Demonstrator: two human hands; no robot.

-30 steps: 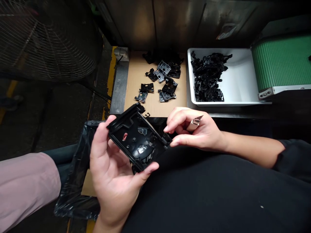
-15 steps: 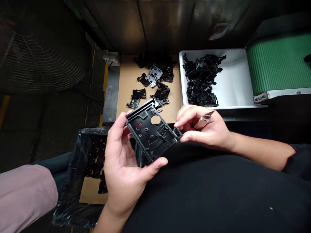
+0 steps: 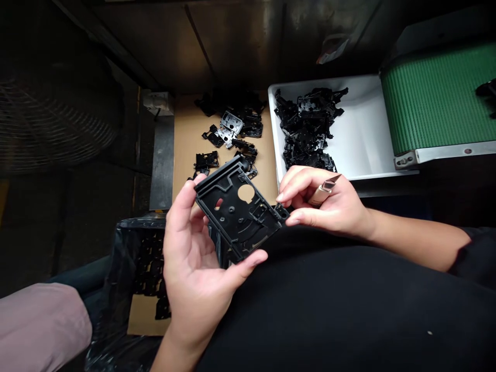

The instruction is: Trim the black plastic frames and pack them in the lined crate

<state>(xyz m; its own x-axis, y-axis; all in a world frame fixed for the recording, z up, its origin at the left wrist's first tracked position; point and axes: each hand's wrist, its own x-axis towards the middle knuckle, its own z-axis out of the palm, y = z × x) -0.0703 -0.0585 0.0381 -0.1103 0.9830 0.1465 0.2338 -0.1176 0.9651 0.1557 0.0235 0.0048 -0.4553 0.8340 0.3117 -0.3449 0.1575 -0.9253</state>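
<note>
My left hand [image 3: 191,263] cradles a black moulded plastic frame [image 3: 240,209], with the thumb on its upper edge and the fingers behind it. The frame is a flat, ribbed plate with a round hole and a small red-lit slot. My right hand [image 3: 323,204] pinches a craft knife [image 3: 320,195] against the palm, with its blade pointing up and right. The fingertips of that hand sit at the frame's right corner, touching or almost touching it. The frame hides part of the black bin liner below.
A cardboard sheet [image 3: 217,139] holds several loose black plastic parts [image 3: 228,126]. To the right, a white tray [image 3: 372,129] holds a heap of black parts. A green conveyor belt [image 3: 434,98] runs beyond it. A lined bin [image 3: 132,274] and a pink-clothed limb [image 3: 39,330] sit lower left, and a fan guard [image 3: 50,119] at left.
The frame has turned from a tilted pose to face me flatter, with its round hole showing. My view has shifted, so the table items sit further left. Both hands stay on the frame.
</note>
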